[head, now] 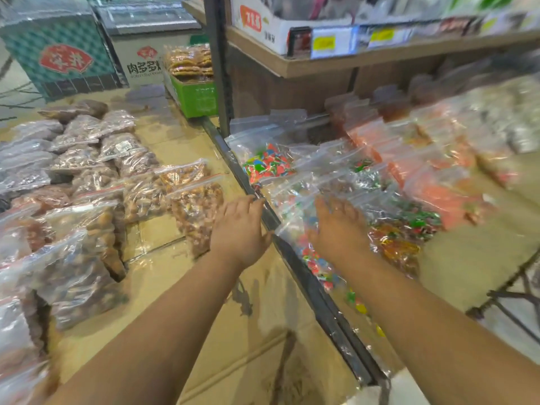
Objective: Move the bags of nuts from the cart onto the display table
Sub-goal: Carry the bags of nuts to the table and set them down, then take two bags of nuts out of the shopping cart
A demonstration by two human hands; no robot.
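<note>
Several clear zip bags of brown nuts (196,211) lie on the cardboard-lined cart (257,340) at the left. My left hand (239,229) hovers flat, fingers straight, just right of the nearest nut bag and next to the cart's dark metal rail (306,285); it holds nothing. My right hand (339,226) lies flat with spread fingers on a clear bag of coloured sweets (301,229) on the display table (479,258) to the right of the rail. The picture is blurred on the right.
Bags of orange and mixed sweets (432,176) cover the display table under a wooden shelf (321,65) with price tags. A green box of snacks (195,95) and printed cartons (61,59) stand beyond the cart. A dark upright post (219,62) rises between cart and table.
</note>
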